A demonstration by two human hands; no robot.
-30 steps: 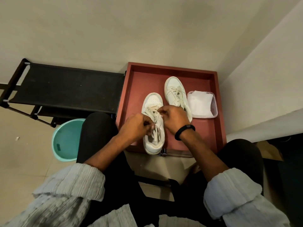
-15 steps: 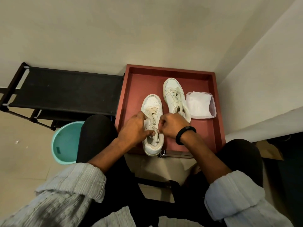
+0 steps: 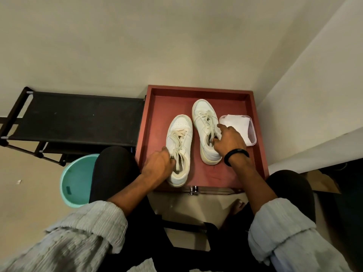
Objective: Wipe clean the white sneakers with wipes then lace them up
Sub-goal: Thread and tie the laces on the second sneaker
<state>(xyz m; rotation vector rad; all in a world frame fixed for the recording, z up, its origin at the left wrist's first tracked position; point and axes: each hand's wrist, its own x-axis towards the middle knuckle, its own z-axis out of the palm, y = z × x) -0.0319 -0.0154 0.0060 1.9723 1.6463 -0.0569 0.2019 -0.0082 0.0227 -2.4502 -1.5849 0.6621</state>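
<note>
- Nearest the camera, two rolled grey sleeves (image 3: 86, 230) frame the view, with bare forearms reaching forward over black-clad legs (image 3: 114, 173).
- A bare foot (image 3: 236, 206) shows on the floor between the legs, on the right.
- The left hand (image 3: 157, 165) is at the heel end of the left sneaker (image 3: 180, 127). Its fingers curl over the collar edge and grip it beside the loose lace ends.
- The left sneaker stands upright near the front edge of a red tray (image 3: 257, 154), with its toe pointing away from the person. Cream laces (image 3: 177, 138) cross its tongue.
- A small metal latch (image 3: 193, 190) sits on the tray's front edge.
- The right hand (image 3: 228, 143), with a black wristband (image 3: 235, 154), grips the right sneaker (image 3: 203, 116). Its fingers are hooked into the opening and the forefinger is stretched along the outer side.
- The right sneaker stands upright, just beside the left one and farther back, and it is also laced.
- A clear plastic box (image 3: 252, 134) of white wipes (image 3: 235, 123) sits on the tray, just right of the right sneaker and partly behind the right hand.
- Left of the tray, a teal bucket (image 3: 76, 179) stands on the floor beside the left knee.
- Behind the bucket is a black rack (image 3: 78, 118), set against a pale wall (image 3: 157, 46).
</note>
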